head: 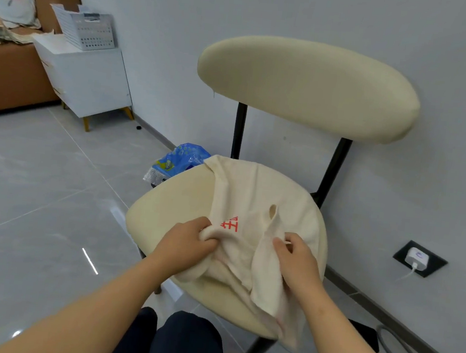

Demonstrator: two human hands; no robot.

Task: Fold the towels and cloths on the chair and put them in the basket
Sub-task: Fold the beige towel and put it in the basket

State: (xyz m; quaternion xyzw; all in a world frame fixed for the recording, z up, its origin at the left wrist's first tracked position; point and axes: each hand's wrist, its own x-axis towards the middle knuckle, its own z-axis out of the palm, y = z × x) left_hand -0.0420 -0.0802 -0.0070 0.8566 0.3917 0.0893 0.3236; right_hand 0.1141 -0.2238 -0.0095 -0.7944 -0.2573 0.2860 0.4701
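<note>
Step in hand: by my reading, the person is taking hold of a cream towel to spread it for a first fold; nothing is looking folded yet.
Towel: it is lying rumpled over the middle and right of the chair seat, with one end drooping over the near edge and a red print facing up between the hands.
Left hand: it is reaching in from the near left with the back of the hand facing up, and its fingers are curling tightly round a bunched edge beside the print.
Right hand: it is coming in from the near right, and its fingers are pinching a raised ridge of the towel, thumb side toward the far end.
Doing it well: probably both grips should be sliding out to true corners, then lifting and pulling apart until the cloth is hanging flat. The edges should be matching before any crease is pressed.
Risk: the drooping near end is likely to be dragging or twisting if it is lifted unevenly.
Basket: the white slotted basket is sitting on a white cabinet at the far left, well apart from the chair.
</note>
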